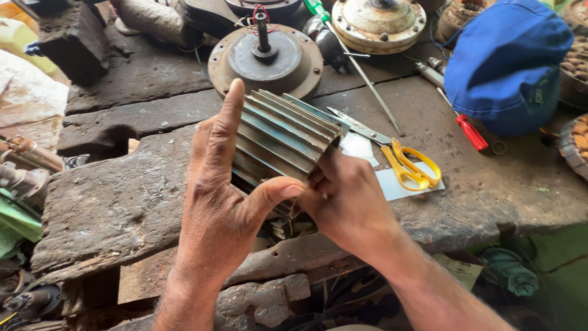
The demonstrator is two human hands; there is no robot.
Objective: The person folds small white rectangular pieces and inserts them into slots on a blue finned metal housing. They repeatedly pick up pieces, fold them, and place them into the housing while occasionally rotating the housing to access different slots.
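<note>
Both hands are clamped on the ribbed metal block (pixel 283 138) held between them, left hand (pixel 217 202) flat on its side, right hand (pixel 346 199) under its end, and it looks heavy, hard and sharp-edged, best held by its sides

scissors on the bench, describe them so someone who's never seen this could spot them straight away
Start at the worn wooden bench, then look just right of the two hands holding the ribbed metal part. The scissors lie there on a white paper scrap, blades pointing toward the part. Their bright yellow handles set them apart from the red-handled screwdriver further right.
</note>
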